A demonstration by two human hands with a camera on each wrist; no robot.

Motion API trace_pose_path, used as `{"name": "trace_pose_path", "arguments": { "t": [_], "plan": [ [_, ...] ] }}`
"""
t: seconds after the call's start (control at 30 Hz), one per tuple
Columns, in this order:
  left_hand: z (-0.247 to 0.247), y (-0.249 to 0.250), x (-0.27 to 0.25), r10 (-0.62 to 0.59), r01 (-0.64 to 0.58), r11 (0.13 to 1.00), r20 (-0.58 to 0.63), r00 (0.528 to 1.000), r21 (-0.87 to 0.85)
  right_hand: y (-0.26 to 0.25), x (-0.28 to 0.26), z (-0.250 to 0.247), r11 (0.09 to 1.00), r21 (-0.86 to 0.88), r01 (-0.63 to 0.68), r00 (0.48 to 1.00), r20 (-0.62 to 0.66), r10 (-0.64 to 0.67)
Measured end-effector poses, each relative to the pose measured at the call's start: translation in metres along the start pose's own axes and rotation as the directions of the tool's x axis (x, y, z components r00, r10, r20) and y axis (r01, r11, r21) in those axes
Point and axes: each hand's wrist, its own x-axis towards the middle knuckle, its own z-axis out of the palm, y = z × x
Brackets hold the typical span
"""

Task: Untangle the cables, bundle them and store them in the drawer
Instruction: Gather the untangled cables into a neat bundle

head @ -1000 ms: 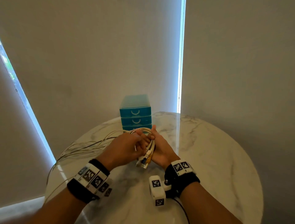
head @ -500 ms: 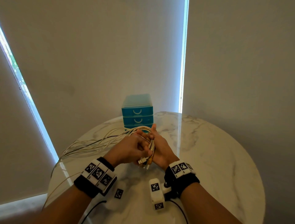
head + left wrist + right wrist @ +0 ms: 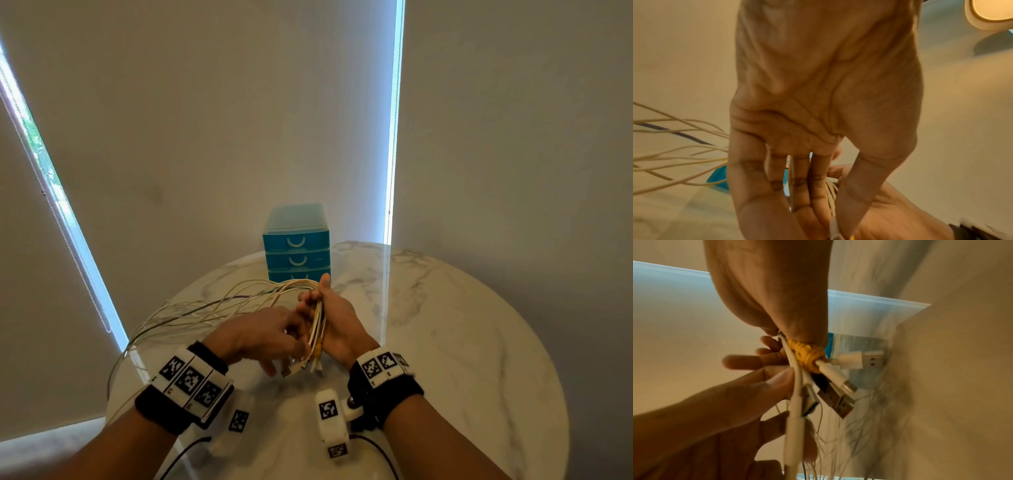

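Note:
A bundle of white cables [image 3: 317,329] stands upright in my right hand [image 3: 337,318], fingers curled round it and thumb pointing up. A yellow tie [image 3: 807,356] is wound round the bundle just above the plugs [image 3: 838,400]. My left hand [image 3: 253,335] is low on the bundle by the plug ends [image 3: 301,368]. Its fingers are nearly straight [image 3: 797,178], and thumb and forefinger pinch a white cable [image 3: 794,418]. Loose cable loops [image 3: 191,308] trail left over the table edge. The teal drawer unit [image 3: 296,246] stands behind my hands with all three drawers closed.
The round marble table [image 3: 445,342] stands against a wall with blinds. The loose loops [image 3: 674,155] hang past its left rim. Black wrist-camera cords [image 3: 185,455] lie near the front edge. Bare tabletop stretches to the right of my hands.
My left hand has slid down the bundle toward the plugs and its fingers have straightened. The right hand keeps its grip. The loose loops have drawn slightly closer.

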Motion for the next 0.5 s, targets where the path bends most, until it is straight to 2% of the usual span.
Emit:
{"name": "trace_pose_path", "arguments": {
  "t": [0.1, 0.33, 0.4, 0.5],
  "plan": [
    [0.001, -0.002, -0.002, -0.006, 0.006, 0.999, -0.001, 1.0, 0.041, 0.002, 0.006, -0.003, 1.0, -0.016, 0.024, 0.999, -0.043, -0.025],
    [-0.002, -0.008, -0.002, -0.055, 0.054, 0.99, 0.001, 0.999, 0.134, 0.0, 0.014, -0.011, 1.0, 0.004, 0.013, 1.0, 0.001, -0.013],
    [0.001, -0.009, -0.001, -0.045, 0.05, 0.995, -0.057, 0.997, 0.09, -0.006, 0.013, -0.01, 0.999, 0.015, 0.038, 0.999, 0.006, -0.038],
    [0.008, -0.013, 0.001, -0.062, 0.028, 0.989, -0.235, 0.97, -0.147, -0.015, 0.012, -0.009, 0.997, -0.014, 0.08, 0.997, 0.005, -0.079]
  ]
}}
